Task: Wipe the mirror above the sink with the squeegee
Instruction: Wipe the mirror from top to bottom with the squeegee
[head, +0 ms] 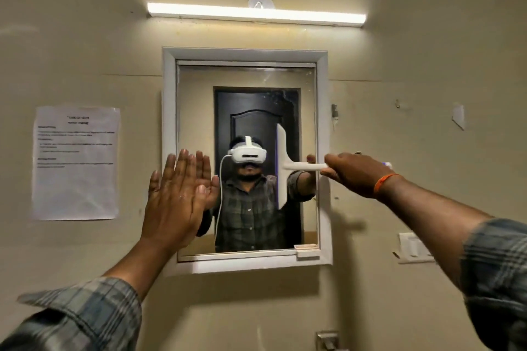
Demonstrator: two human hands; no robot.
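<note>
A white-framed mirror [310, 134] hangs on the beige wall in the middle of the view. My right hand [355, 172] grips the handle of a white squeegee [283, 168]. Its blade stands vertical against the right half of the glass, at mid-height. My left hand [174, 199] lies flat with fingers spread on the mirror's left frame and edge. The glass shows smudges near its top right. The mirror reflects a person in a checked shirt and a dark door.
A lit tube lamp [256, 14] is mounted above the mirror. A printed paper sheet [75, 162] is stuck to the wall at left. A switch plate [413, 248] sits at right. A metal tap fitting [328, 340] shows at the bottom edge.
</note>
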